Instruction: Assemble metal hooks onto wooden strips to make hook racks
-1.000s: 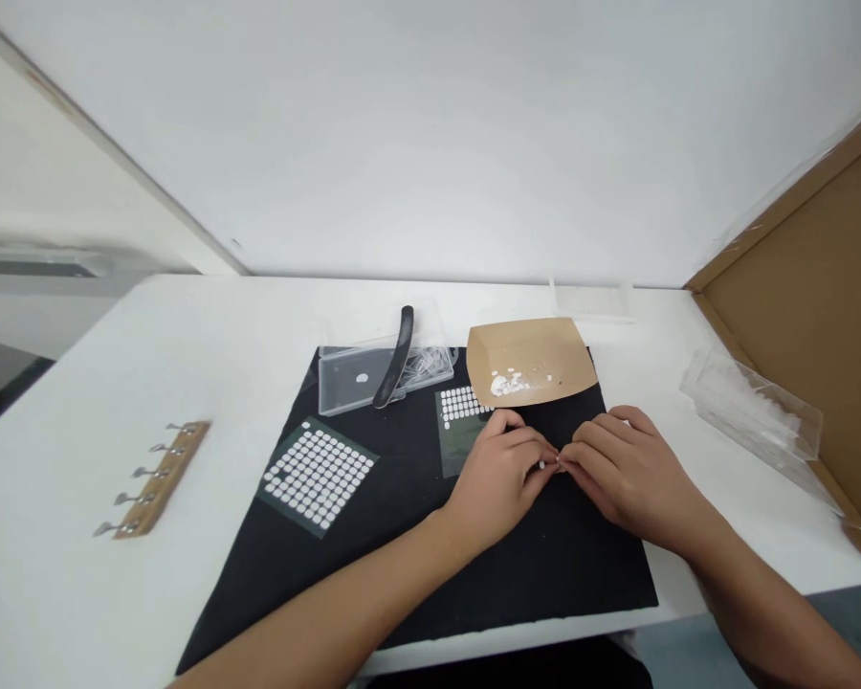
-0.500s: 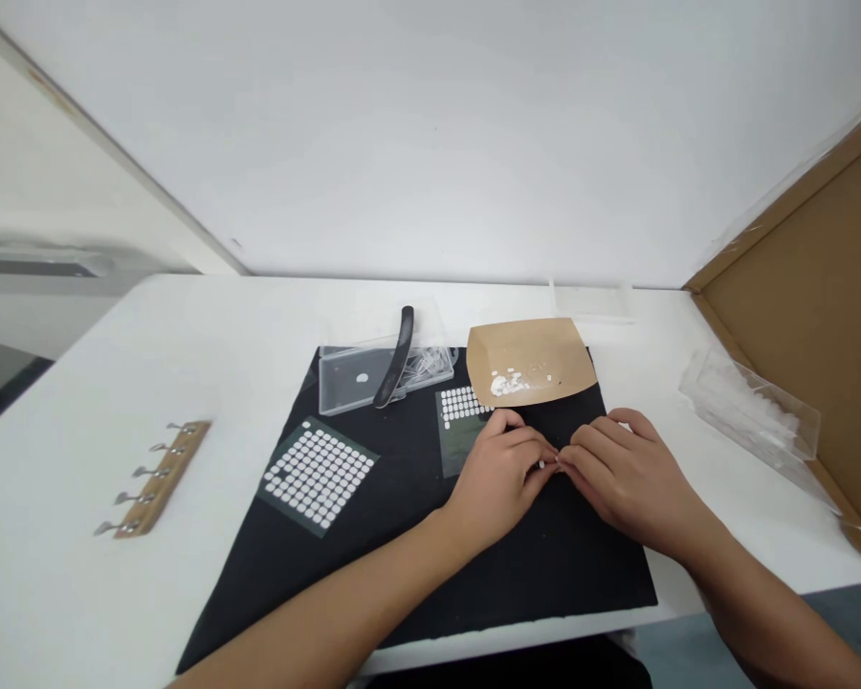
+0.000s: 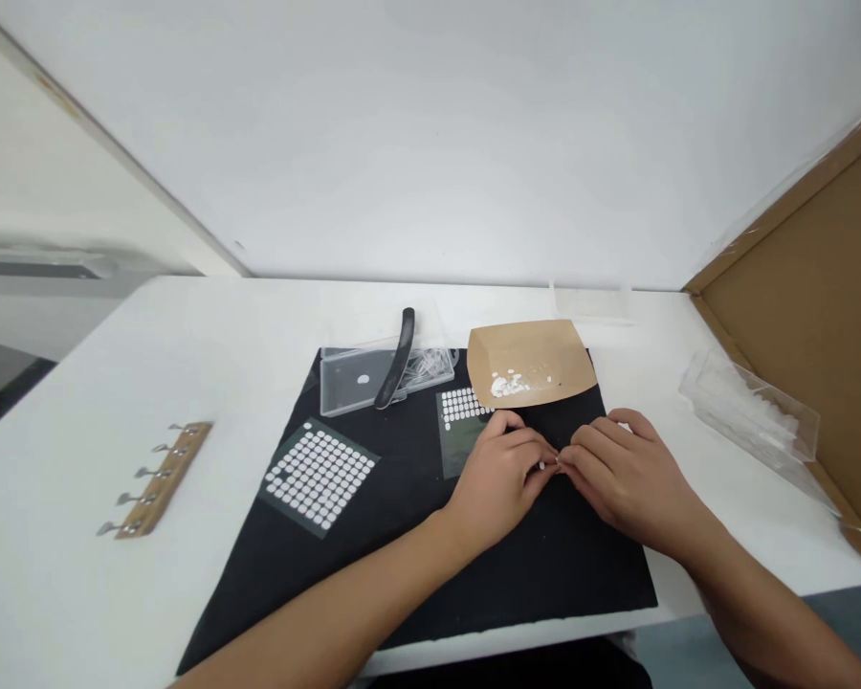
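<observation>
Over the black mat [image 3: 545, 574], our left hand [image 3: 497, 483] and right hand [image 3: 626, 478] meet, fingers [image 3: 535, 438] pinching a tiny white piece [image 3: 558, 461].

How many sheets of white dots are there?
2: one sheet at the left edge of the black mat, another partly hidden by the tan tray; more could lie underneath.

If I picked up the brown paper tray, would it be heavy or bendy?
The shallow brown paper tray would probably feel light, since its walls look thin. It may bend if squeezed, because its sides seem to be folded card. Tilting it might make the small white oval pieces slide, since they lie scattered in it.
</observation>
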`<state>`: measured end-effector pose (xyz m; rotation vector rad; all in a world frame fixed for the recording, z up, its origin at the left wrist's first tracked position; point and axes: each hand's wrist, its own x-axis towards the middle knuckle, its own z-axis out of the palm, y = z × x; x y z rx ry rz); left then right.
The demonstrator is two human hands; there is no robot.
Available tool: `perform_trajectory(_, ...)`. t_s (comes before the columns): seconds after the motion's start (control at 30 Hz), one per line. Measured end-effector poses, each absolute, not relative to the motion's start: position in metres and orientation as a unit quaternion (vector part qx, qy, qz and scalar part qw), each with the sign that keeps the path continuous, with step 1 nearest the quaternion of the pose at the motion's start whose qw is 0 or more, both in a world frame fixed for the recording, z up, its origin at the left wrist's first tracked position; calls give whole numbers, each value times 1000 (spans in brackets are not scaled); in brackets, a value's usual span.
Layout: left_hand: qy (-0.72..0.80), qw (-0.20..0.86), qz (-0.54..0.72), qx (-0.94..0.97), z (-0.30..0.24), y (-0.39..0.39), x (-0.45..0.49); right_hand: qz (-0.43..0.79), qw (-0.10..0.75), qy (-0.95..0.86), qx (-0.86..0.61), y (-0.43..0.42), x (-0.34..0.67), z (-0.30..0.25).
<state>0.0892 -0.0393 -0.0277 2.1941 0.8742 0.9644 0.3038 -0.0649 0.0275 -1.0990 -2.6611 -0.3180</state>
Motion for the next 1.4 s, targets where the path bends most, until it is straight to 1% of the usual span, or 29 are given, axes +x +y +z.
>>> perform_trajectory(0.2, 328, 291, 361, 823, -28, -40, 89, -123, 105, -913, -375, -69, 303, 25)
perform_trajectory(0.43, 333, 299, 351, 822, -28, -39, 88, -104, 95, -916, -377, -68, 304, 26)
perform_trajectory(0.93, 331, 306, 352, 820, -27, -39, 89, -99, 101, -926, -351, -65, 307, 30)
perform_trajectory(1.23, 333, 303, 354, 820, -30, -39, 89, -76, 141, -931, -328, -61, 304, 26)
perform_trajectory(1.4, 338, 300, 355, 818, -30, -39, 88, -6, 185, -923, -338, -59, 310, 28)
